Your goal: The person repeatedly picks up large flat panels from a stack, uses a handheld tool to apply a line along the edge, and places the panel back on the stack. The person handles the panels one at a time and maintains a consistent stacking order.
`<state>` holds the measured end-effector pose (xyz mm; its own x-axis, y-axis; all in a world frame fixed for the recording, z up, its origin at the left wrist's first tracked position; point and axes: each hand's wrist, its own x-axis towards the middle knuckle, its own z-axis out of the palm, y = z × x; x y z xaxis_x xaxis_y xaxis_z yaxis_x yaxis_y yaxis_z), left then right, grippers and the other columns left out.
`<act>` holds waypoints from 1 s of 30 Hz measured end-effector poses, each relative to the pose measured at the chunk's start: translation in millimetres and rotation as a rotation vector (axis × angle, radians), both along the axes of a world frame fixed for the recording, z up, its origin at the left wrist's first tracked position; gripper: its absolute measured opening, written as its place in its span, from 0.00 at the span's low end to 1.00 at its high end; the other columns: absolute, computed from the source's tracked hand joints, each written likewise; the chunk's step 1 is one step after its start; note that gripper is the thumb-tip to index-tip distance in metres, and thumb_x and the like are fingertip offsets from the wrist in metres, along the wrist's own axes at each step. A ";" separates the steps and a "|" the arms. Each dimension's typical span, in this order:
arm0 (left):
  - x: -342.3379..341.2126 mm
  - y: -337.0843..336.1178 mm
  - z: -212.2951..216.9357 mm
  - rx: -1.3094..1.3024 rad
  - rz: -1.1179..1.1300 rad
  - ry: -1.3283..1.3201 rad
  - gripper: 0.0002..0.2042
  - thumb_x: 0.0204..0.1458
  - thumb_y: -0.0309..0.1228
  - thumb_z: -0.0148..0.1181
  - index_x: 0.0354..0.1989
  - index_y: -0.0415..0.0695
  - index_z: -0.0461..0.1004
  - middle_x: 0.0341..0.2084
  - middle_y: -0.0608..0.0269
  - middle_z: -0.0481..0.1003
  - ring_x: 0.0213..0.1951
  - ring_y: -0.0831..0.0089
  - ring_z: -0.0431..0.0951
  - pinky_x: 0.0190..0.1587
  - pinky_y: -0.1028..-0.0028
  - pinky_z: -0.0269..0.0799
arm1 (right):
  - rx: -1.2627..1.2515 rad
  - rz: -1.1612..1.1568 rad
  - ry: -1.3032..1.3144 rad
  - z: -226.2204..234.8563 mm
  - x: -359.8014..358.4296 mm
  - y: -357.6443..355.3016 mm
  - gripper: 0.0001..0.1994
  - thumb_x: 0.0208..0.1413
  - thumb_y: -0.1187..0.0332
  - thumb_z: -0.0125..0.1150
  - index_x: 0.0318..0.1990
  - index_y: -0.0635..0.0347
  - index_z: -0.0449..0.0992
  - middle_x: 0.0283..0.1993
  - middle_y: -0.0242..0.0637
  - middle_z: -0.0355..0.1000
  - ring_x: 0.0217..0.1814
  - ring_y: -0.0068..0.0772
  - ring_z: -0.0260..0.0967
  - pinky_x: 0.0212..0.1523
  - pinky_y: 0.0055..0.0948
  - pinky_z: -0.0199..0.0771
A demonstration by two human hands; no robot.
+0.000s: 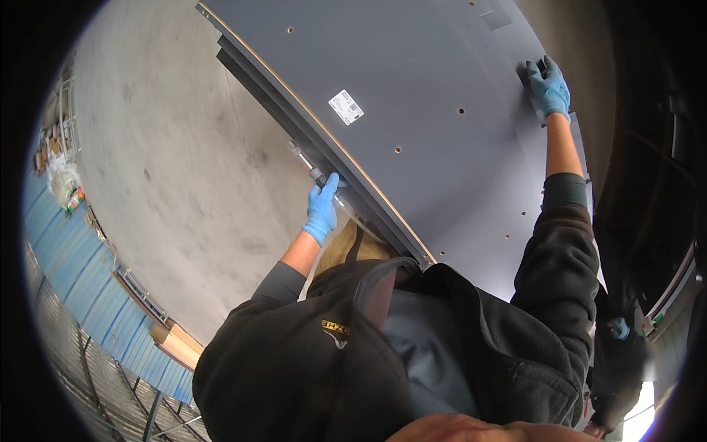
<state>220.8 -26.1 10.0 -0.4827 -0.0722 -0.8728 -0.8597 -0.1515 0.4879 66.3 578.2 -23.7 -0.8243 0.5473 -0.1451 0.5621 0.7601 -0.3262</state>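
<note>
In my blue-gloved left hand (322, 208) is a slim silver and black hand tool (306, 162); a clear hose (353, 214) runs from its lower end toward my body. My fingers wrap round the tool beside the edge of a stack of grey panels. The top panel (412, 81) is large and flat, with several small drilled holes and a white label (346, 107). My right hand (549, 88), in a blue glove with dark fingertips, rests near the panel's right edge, fingers apart. A grey patch shows partly beneath it; I cannot tell what it is.
Concrete floor (162, 140) lies left of the stack. Farther left are a blue corrugated wall (88, 265), a pale wooden piece (177, 345) and a heap with white plastic (62, 177). Another person in dark clothing (618, 361) stands at the lower right.
</note>
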 end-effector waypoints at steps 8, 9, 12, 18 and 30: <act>12.6 30.9 74.0 -0.240 -0.078 0.309 0.24 0.70 0.49 0.56 0.49 0.35 0.79 0.44 0.53 0.83 0.50 0.71 0.78 0.61 0.64 0.71 | -0.022 0.467 0.482 120.8 76.0 -189.3 0.24 0.56 0.63 0.75 0.59 0.60 0.80 0.56 0.53 0.79 0.58 0.60 0.77 0.60 0.48 0.78; 13.6 44.8 88.7 -0.159 -0.124 0.355 0.22 0.71 0.47 0.56 0.52 0.36 0.78 0.41 0.56 0.82 0.47 0.73 0.77 0.58 0.66 0.71 | -0.375 0.482 0.406 141.4 90.9 -227.8 0.27 0.57 0.57 0.73 0.61 0.60 0.78 0.64 0.53 0.76 0.64 0.60 0.75 0.64 0.51 0.77; 13.2 83.5 113.4 -0.020 -0.340 0.498 0.19 0.72 0.41 0.56 0.59 0.37 0.74 0.38 0.60 0.80 0.42 0.77 0.77 0.51 0.71 0.73 | -1.030 0.441 -0.062 182.5 122.2 -307.6 0.36 0.64 0.49 0.69 0.73 0.58 0.68 0.69 0.55 0.73 0.70 0.51 0.74 0.69 0.43 0.75; 2.8 125.0 131.6 0.309 -0.802 0.460 0.21 0.73 0.40 0.54 0.63 0.33 0.72 0.50 0.58 0.78 0.51 0.72 0.76 0.54 0.68 0.75 | -1.139 0.078 -0.189 205.6 149.5 -311.1 0.28 0.67 0.48 0.62 0.61 0.62 0.73 0.46 0.46 0.80 0.49 0.39 0.79 0.57 0.39 0.77; -6.6 150.1 171.2 0.466 -1.015 0.464 0.19 0.75 0.35 0.44 0.64 0.32 0.69 0.53 0.47 0.76 0.53 0.61 0.79 0.56 0.65 0.77 | -1.325 -0.243 -0.144 247.3 163.1 -288.7 0.27 0.64 0.48 0.66 0.52 0.68 0.77 0.45 0.44 0.79 0.48 0.33 0.78 0.52 0.33 0.81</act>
